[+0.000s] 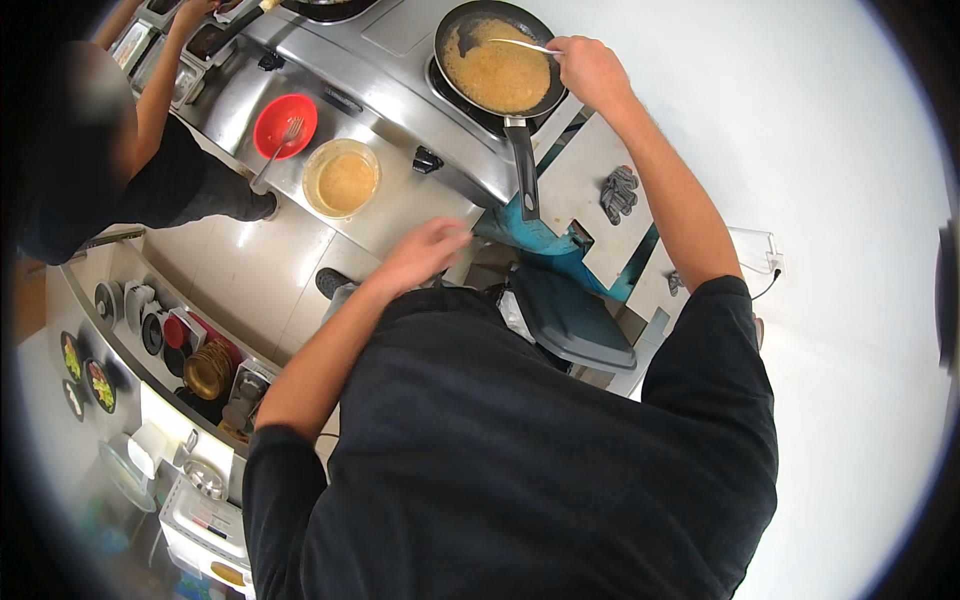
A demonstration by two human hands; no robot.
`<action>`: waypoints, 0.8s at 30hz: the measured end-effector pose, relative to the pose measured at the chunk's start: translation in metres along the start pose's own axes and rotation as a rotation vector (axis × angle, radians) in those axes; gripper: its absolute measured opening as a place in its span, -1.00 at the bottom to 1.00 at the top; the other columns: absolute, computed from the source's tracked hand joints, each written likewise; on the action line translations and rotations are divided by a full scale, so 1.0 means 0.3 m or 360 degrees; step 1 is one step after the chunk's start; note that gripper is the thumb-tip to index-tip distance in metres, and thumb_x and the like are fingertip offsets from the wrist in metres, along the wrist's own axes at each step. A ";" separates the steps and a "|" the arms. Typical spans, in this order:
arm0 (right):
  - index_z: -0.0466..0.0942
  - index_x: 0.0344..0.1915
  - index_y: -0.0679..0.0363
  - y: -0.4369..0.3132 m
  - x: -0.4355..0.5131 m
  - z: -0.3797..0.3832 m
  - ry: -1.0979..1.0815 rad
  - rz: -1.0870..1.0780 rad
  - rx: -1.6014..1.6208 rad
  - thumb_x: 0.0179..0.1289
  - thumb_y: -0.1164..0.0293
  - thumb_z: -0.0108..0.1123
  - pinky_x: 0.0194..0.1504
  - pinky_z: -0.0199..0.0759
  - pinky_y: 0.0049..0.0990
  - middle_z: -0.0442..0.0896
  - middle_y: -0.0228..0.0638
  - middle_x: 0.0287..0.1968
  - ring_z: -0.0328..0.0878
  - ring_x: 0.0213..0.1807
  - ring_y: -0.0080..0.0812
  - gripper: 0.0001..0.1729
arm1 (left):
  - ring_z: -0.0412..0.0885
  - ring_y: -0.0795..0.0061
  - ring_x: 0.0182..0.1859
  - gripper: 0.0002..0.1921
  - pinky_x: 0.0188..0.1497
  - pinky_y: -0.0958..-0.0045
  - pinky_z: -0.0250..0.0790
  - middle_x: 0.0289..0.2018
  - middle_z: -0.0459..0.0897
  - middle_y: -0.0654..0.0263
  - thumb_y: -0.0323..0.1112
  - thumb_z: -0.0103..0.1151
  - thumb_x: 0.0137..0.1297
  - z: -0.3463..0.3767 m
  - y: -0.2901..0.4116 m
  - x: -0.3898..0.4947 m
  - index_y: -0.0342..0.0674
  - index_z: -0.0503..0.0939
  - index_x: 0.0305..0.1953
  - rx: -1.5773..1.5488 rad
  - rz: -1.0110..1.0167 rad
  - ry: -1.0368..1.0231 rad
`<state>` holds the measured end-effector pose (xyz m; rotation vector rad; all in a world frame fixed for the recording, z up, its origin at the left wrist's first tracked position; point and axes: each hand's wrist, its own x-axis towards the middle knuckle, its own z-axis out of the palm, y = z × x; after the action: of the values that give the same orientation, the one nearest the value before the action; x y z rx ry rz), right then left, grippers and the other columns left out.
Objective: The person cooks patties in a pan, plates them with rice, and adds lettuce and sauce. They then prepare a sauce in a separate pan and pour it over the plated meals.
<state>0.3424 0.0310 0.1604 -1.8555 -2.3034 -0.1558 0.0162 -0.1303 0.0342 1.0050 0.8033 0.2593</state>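
Note:
My right hand (592, 71) grips the handle end of a metal utensil (517, 45), whose far end reaches into a black frying pan (550, 97). Tan, bubbly batter or sauce (502, 75) spreads over most of the pan, with a dark bare patch near the utensil's tip. The pan sits on a stove burner, its black handle (523, 169) pointing towards me. My left hand (431, 251), slightly blurred, hovers before my waist with nothing visible in it. Nearest to it on the steel counter is a translucent tub (309, 176) of similar tan liquid, beside a red bowl (274, 127) holding a metal fork (291, 133).
At the left a co-worker (150, 172) reaches towards metal food containers (180, 79). Grey gloves (619, 195) lie on a white surface right of the stove, above a teal gas cylinder (532, 229). A dark lidded bin (574, 319) stands close by me. Dishes fill a shelf (255, 364) behind, left.

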 end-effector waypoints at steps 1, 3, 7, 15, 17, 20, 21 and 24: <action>0.70 -0.09 0.15 0.005 0.000 -0.013 -0.0086 0.0110 -0.0020 0.12 0.55 0.09 -0.13 0.59 -0.09 0.72 0.01 -0.26 0.70 -0.24 0.04 -0.63 | 0.58 0.45 0.01 -0.47 0.07 0.41 0.43 0.05 0.59 0.23 0.00 0.11 0.47 0.065 0.067 0.090 -0.23 0.40 0.27 -0.0050 -0.0132 -0.0014; 0.70 -0.09 0.16 0.013 0.001 -0.029 -0.0148 0.0258 -0.0050 0.10 0.55 0.10 -0.12 0.59 -0.08 0.72 0.02 -0.28 0.69 -0.24 0.05 -0.64 | 0.55 0.47 0.03 -0.42 0.12 0.36 0.39 0.07 0.58 0.27 0.08 0.13 0.43 0.176 0.165 0.234 -0.22 0.39 0.26 -0.0259 -0.0144 0.0004; 0.70 -0.15 0.19 0.001 -0.041 -0.003 -0.0167 0.0336 -0.0052 0.10 0.54 0.11 -0.13 0.58 -0.08 0.72 0.03 -0.32 0.69 -0.24 0.04 -0.69 | 0.51 0.50 0.05 -0.44 0.14 0.27 0.35 0.02 0.59 0.30 0.16 0.17 0.38 0.267 0.221 0.376 -0.17 0.43 0.14 -0.0690 -0.0043 -0.0013; 0.69 -0.16 0.25 0.037 -0.101 0.033 0.0002 0.0308 0.0007 0.17 0.51 0.10 -0.13 0.57 -0.07 0.70 0.08 -0.30 0.68 -0.24 0.09 -0.73 | 0.55 0.45 -0.29 -0.71 -0.18 0.33 0.51 -0.30 0.56 0.29 -0.08 -0.18 0.62 0.260 0.242 0.336 -0.15 0.42 0.02 -0.0723 -0.0145 0.0279; 0.70 -0.15 0.26 0.055 -0.078 0.032 0.0031 0.0322 0.0031 0.21 0.50 0.09 -0.12 0.56 -0.06 0.70 0.10 -0.30 0.67 -0.24 0.11 -0.73 | 0.48 0.51 -0.47 -0.69 -0.43 0.42 0.44 -0.44 0.50 0.36 -0.07 -0.20 0.62 0.228 0.249 0.306 -0.17 0.45 -0.01 -0.0412 -0.0111 0.0444; 0.70 -0.19 0.26 0.067 -0.024 0.038 -0.0075 0.0386 0.0040 0.15 0.52 0.08 -0.12 0.57 -0.07 0.70 0.10 -0.30 0.68 -0.23 0.10 -0.72 | 0.37 0.56 -0.64 -0.65 -0.61 0.46 0.30 -0.57 0.46 0.41 -0.06 -0.16 0.59 0.144 0.251 0.279 -0.24 0.49 -0.11 0.0133 0.0065 0.0664; 0.69 -0.24 0.29 0.060 -0.012 0.045 -0.0056 0.0395 -0.0013 0.13 0.52 0.10 -0.14 0.59 -0.08 0.70 0.10 -0.32 0.69 -0.25 0.09 -0.75 | 0.38 0.57 -0.64 -0.64 -0.62 0.46 0.30 -0.59 0.46 0.40 -0.07 -0.14 0.59 0.106 0.259 0.279 -0.25 0.50 -0.15 0.0295 0.0098 0.0690; 0.67 -0.36 0.36 0.018 0.001 0.069 -0.0163 0.0372 -0.0133 0.08 0.50 0.14 -0.22 0.63 -0.11 0.70 0.10 -0.36 0.71 -0.30 0.09 -0.81 | 0.43 0.56 -0.66 -0.61 -0.66 0.43 0.28 -0.63 0.49 0.35 -0.08 -0.06 0.55 0.007 0.295 0.270 -0.32 0.53 -0.27 0.0720 0.0261 0.0806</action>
<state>0.3462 0.0365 0.1402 -2.2056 -2.1502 -0.1293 0.0877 -0.0408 0.0694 1.4624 1.2763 0.4997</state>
